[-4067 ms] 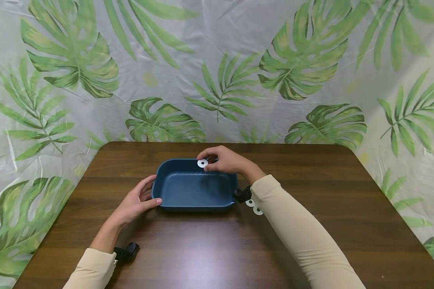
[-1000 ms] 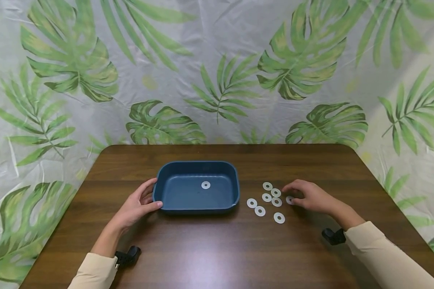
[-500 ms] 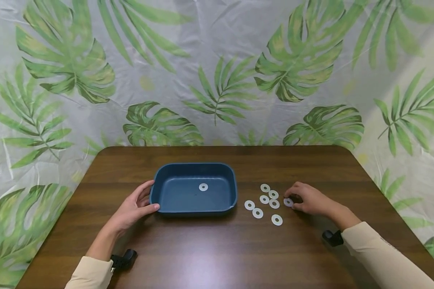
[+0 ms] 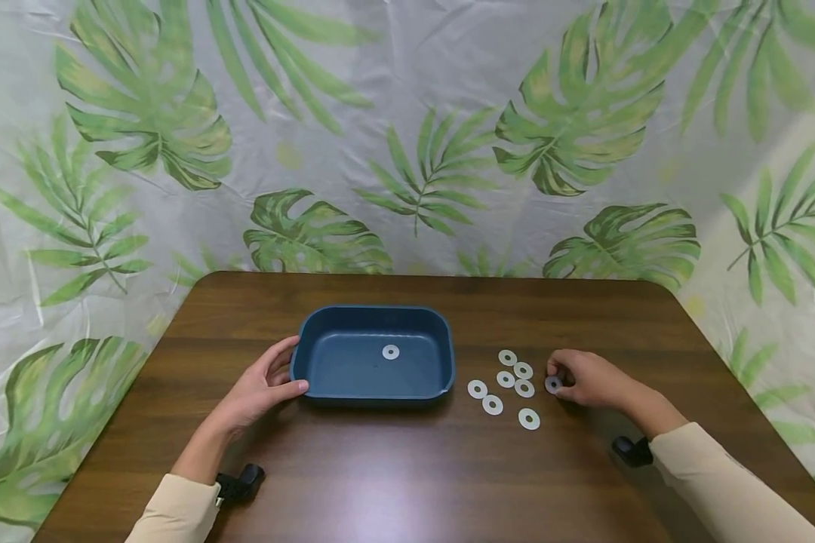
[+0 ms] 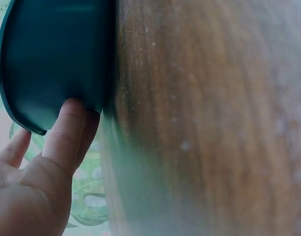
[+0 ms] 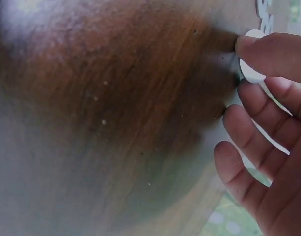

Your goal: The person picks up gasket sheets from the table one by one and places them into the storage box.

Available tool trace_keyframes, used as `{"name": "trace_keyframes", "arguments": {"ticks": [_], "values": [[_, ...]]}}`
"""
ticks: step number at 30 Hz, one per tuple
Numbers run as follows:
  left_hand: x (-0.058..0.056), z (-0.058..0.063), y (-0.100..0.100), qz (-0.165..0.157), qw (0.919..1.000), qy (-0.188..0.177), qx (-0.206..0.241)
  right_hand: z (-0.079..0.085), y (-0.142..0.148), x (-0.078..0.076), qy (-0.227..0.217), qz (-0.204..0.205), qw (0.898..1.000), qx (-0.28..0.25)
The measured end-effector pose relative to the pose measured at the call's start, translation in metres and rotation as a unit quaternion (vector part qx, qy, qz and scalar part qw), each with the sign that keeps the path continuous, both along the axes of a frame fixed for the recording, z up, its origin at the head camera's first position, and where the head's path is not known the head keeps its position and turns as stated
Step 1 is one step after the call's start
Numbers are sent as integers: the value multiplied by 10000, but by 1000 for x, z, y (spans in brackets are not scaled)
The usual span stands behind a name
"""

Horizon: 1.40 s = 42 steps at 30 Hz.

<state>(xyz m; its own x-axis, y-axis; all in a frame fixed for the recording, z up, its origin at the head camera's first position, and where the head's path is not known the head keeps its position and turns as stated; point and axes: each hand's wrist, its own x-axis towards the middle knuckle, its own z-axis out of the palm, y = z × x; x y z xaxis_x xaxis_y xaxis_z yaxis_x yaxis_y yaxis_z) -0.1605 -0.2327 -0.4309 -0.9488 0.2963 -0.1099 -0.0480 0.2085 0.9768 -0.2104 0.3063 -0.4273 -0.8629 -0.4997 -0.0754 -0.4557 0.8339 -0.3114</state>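
My left hand (image 4: 261, 385) grips the left end of a dark blue rectangular tray (image 4: 373, 395), thumb at the rim and fingers along the outer wall; the left wrist view shows fingers (image 5: 67, 128) against that wall. One white washer (image 4: 390, 352) lies flat on the tray floor. To the right, my right hand (image 4: 587, 377) is low at the table and pinches another washer (image 4: 553, 385) between thumb and fingers. In the right wrist view this washer (image 6: 251, 71) shows behind the thumb, partly hidden, with the other fingers bent toward the tabletop.
Several loose white washers, among them a front one (image 4: 529, 418) and a left one (image 4: 477, 389), lie between the tray and my right hand. Everything rests on a dark wooden table (image 4: 380, 467). A leaf-patterned cloth (image 4: 407, 151) hangs behind its far edge.
About four seconds ago my right hand held a washer over the tray; that washer now lies inside. The hand has moved right and closed on another washer. My left hand stays on the tray.
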Motion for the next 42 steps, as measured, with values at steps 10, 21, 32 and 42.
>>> {"name": "trace_keyframes", "arguments": {"ticks": [10,21,32,42], "values": [[-2,0,2,0,10000,57,-77,-6,7,2,-12,-152,9992,-360],[1,-2,1,72,10000,16,-13,-7,10,0,-657,-10,9958,-631],[0,-2,1,59,9999,72,-82,-8,12,0,-667,-62,9957,-641],[0,-1,1,56,9999,41,-122,-9,13,0,-656,-74,9956,-661]]}}
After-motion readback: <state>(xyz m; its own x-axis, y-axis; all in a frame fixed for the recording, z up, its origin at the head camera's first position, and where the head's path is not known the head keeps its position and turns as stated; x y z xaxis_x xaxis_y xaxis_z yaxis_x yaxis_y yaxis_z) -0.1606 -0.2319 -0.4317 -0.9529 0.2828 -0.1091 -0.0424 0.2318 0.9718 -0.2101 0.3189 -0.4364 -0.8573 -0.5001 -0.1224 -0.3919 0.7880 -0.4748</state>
